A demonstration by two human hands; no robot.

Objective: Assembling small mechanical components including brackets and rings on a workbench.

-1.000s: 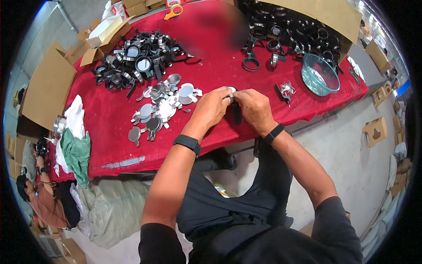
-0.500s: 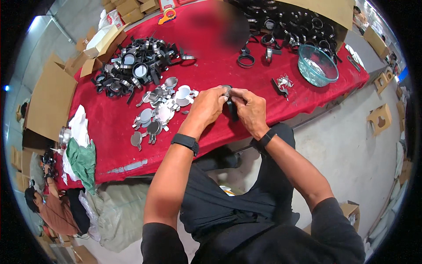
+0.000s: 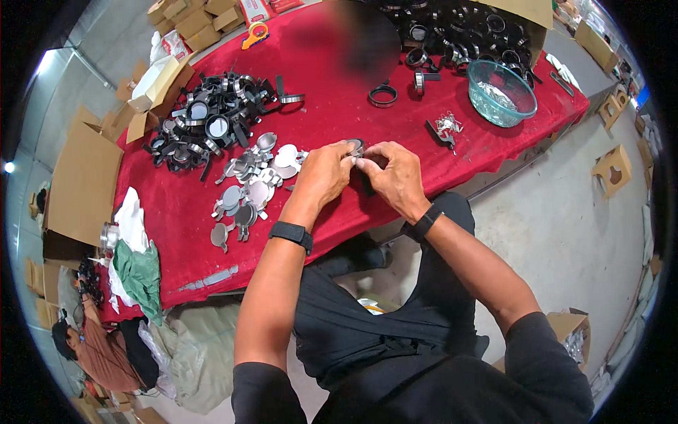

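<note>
Near the middle of the red-covered table's front edge, my left hand [image 3: 328,168] and my right hand [image 3: 397,178] meet over a round ring-shaped part [image 3: 356,146] with a grey metal face. Both have their fingertips pinched on it, left thumb and right thumb close together. A dark handle-like piece shows partly under my right hand; most of it is hidden. Just left of my left hand lies a loose pile of round grey metal discs with small tabs [image 3: 258,192]. Further back left is a heap of black ring parts with handles [image 3: 201,116].
To the right are small metal pins [image 3: 448,125], a black bracket [image 3: 438,134] and a clear bowl [image 3: 503,113] of shiny small pieces. More black rings [image 3: 383,95] lie at the back. Green and white cloths [image 3: 138,272] sit front left, near a person [image 3: 106,339].
My head view has shifted slightly. Both hands stay together on the ring-shaped part, which has tilted; its dark handle now shows less beneath my right hand.
</note>
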